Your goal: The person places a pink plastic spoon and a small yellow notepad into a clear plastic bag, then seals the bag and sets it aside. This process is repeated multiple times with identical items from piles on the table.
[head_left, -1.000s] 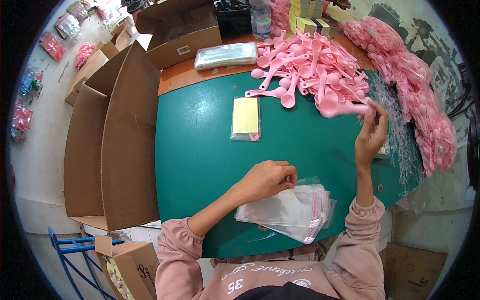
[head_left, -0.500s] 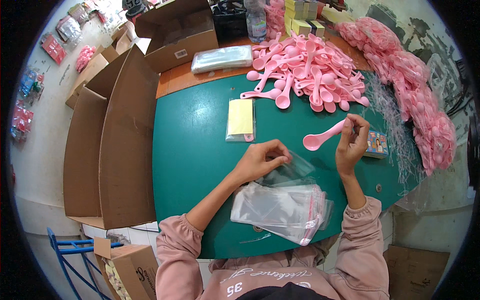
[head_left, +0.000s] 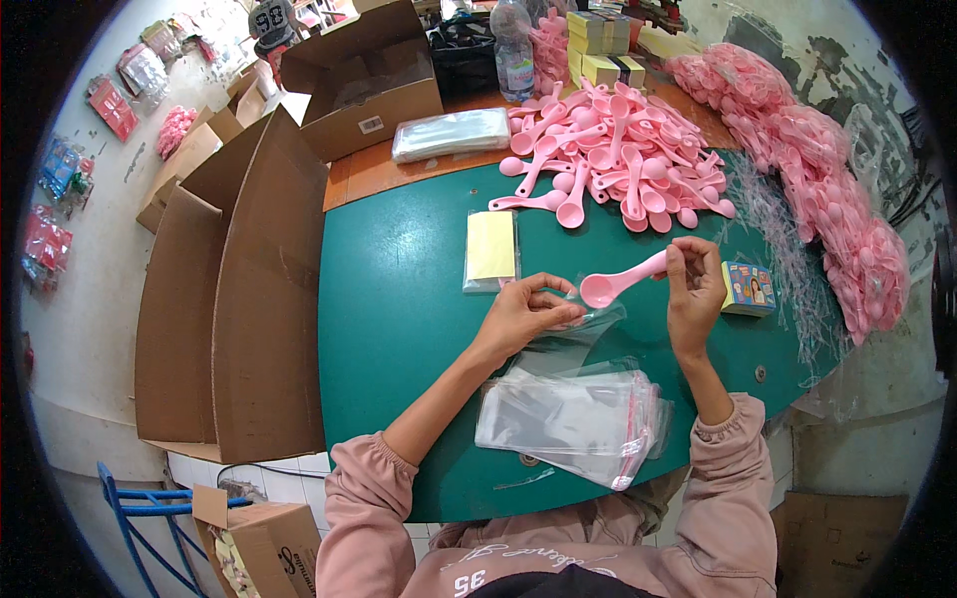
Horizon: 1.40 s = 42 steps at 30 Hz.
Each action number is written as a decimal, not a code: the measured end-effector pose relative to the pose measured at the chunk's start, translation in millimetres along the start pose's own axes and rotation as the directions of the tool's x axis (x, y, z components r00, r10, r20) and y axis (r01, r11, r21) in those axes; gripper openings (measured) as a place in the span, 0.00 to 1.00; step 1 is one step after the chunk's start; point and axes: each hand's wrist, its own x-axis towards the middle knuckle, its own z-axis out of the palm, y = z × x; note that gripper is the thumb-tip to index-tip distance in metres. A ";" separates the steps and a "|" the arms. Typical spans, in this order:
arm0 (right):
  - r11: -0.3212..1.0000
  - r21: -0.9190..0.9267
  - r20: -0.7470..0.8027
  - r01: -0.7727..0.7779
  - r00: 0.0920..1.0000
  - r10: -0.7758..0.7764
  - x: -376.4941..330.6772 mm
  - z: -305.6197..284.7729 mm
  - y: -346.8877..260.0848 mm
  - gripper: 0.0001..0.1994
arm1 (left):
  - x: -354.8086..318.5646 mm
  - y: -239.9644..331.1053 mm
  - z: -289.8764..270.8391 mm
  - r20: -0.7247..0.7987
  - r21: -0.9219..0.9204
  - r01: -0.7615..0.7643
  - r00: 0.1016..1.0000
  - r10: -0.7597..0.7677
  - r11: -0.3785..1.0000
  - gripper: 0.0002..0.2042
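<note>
My right hand (head_left: pixel 696 291) pinches the handle end of a pink measuring spoon (head_left: pixel 620 281), its bowl pointing left. Between the fingers of my left hand (head_left: pixel 535 311) is the edge of a clear plastic bag (head_left: pixel 578 337). The spoon's bowl is just above the bag's edge, close to my left fingertips; whether they touch I cannot tell. Below lies a stack of clear plastic bags (head_left: pixel 558 414) with a reddish strip along the right end. Beyond my left hand rests a filled clear packet with a yellow card (head_left: pixel 490 245) inside.
A heap of pink spoons (head_left: pixel 623 149) covers the table's far side. Right of my right hand sits a small stack of printed cards (head_left: pixel 748 289). Bundled pink spoons (head_left: pixel 797 169) line the right edge. Tall cardboard boxes (head_left: pixel 264 299) stand on the left; a bag bundle (head_left: pixel 451 135) lies behind.
My right hand has brought the spoon left, to the bag in my left hand. The left hand has lifted the bag's edge slightly. The whole view has shifted a little.
</note>
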 end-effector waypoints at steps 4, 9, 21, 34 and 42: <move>0.997 0.061 -0.076 0.035 0.997 -0.031 0.8 1.6 3.5 0.05 | -0.2 -1.7 -0.7 -0.003 -0.009 0.013 1.000 -0.013 1.000 0.14; 0.999 -0.028 0.074 0.016 0.997 -0.014 -0.7 0.2 -3.8 0.05 | -0.1 0.0 -0.5 -0.015 0.045 0.004 1.000 -0.003 0.999 0.15; 0.989 0.066 0.253 -0.133 0.961 0.112 -10.4 10.3 -3.4 0.08 | -1.0 5.6 -2.2 0.128 0.298 -0.046 0.992 0.008 0.953 0.15; 0.775 -0.632 0.183 -0.021 0.967 0.176 50.8 -74.9 -28.2 0.17 | 3.5 35.9 -10.0 0.129 0.086 0.053 0.990 -0.064 0.995 0.19; 0.131 -0.952 -0.212 -0.278 0.902 0.376 54.6 -172.3 16.0 0.16 | 7.3 35.5 -16.4 0.167 0.086 -0.019 0.986 0.004 0.996 0.19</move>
